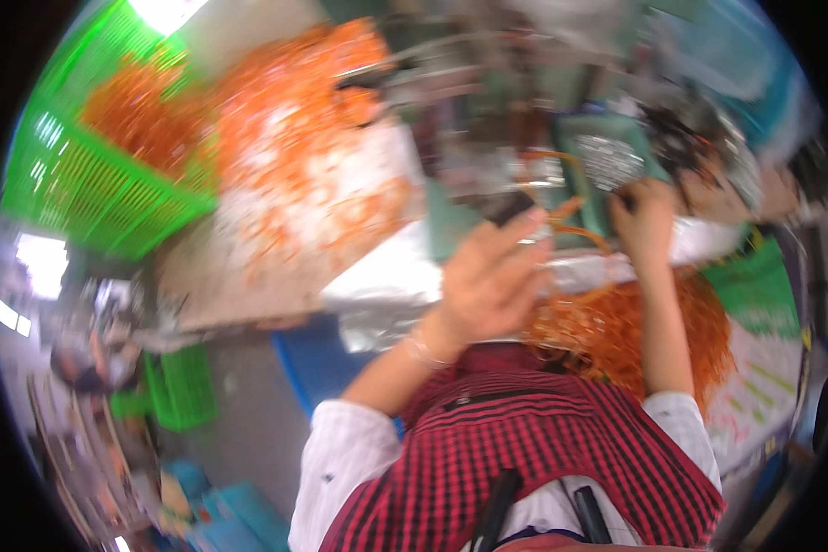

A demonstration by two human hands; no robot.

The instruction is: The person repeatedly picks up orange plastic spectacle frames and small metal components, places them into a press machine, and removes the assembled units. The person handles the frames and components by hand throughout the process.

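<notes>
My left hand (494, 276) is in front of my body, smeared by motion, with its fingers closed around an orange strip (575, 230) that loops to the right. Just beyond its fingertips is a small dark block (512, 210); whether they touch, I cannot tell. My right hand (649, 221) is bent over the near right edge of a green tray (575, 147). Its fingers are curled near small silvery metal pieces (609, 162) in that tray, and what they hold is hidden. A pile of orange strips (607, 336) lies below my right forearm.
At far left stands a green plastic basket (110, 189) with orange strips inside. More orange strips (294, 120) are spread across the worktable (202, 285). A blurred machine (478, 120) stands ahead. Clear plastic bags (745, 83) lie at the far right.
</notes>
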